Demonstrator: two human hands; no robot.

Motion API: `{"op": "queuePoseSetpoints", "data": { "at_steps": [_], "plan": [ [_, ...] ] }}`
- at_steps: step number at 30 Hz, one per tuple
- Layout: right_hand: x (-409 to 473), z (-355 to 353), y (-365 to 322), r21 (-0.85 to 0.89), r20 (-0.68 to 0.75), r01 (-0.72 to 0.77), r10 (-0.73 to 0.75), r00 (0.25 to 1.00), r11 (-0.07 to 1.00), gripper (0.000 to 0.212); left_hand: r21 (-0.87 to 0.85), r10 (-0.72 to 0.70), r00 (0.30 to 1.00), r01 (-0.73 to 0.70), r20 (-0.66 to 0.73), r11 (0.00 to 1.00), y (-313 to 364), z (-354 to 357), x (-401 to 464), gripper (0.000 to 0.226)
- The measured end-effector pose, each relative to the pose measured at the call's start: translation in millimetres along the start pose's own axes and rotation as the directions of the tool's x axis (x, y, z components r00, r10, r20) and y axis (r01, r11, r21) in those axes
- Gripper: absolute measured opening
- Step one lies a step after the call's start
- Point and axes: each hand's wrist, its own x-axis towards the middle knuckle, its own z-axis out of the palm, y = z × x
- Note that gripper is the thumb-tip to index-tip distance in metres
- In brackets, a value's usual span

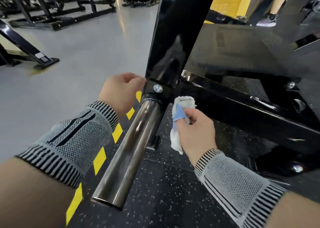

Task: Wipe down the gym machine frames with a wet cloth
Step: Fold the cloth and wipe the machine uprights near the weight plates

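Head camera shows the right hand (195, 134) gripping a bunched white-and-blue cloth (181, 111) just right of the black upright post (166, 42). Left hand (119, 90), fingers curled, seems to touch the post's left edge beside the chrome peg (128, 148).

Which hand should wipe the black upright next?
Probably the right hand: it grips the cloth close beside the black upright. The left hand holds no cloth, its curled fingers at the upright's left edge.
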Motion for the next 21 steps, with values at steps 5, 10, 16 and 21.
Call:
{"op": "queuePoseSetpoints", "data": {
  "at_steps": [5, 10, 16, 21],
  "plan": [
    [18.0, 41.3, 6.1, 0.273, 0.053, -0.131, 0.121, 0.991, 0.953, 0.019, 0.224, 0.121, 0.977, -0.159, 0.174, 0.961, 11.4, 18.9, -11.1, 0.015],
    [28.2, 46.8, 25.7, -0.019, 0.170, -0.147, 0.148, 0.974, 0.989, 0.036, 0.397, 0.101, 0.974, -0.175, 0.201, 0.901, 4.9, 24.2, -15.2, 0.032],
    [40.1, 45.0, 22.2, 0.234, 0.130, -0.098, 0.069, 0.989, 0.967, 0.034, 0.378, 0.127, 0.975, -0.188, 0.180, 0.907, 2.5, 23.9, -11.0, 0.034],
    [54.5, 49.3, 33.6, 0.151, 0.249, -0.213, 0.171, 0.953, 0.965, 0.053, 0.445, 0.155, 0.959, -0.250, 0.238, 0.860, -2.1, 23.0, -12.5, 0.038]
  ]
}}
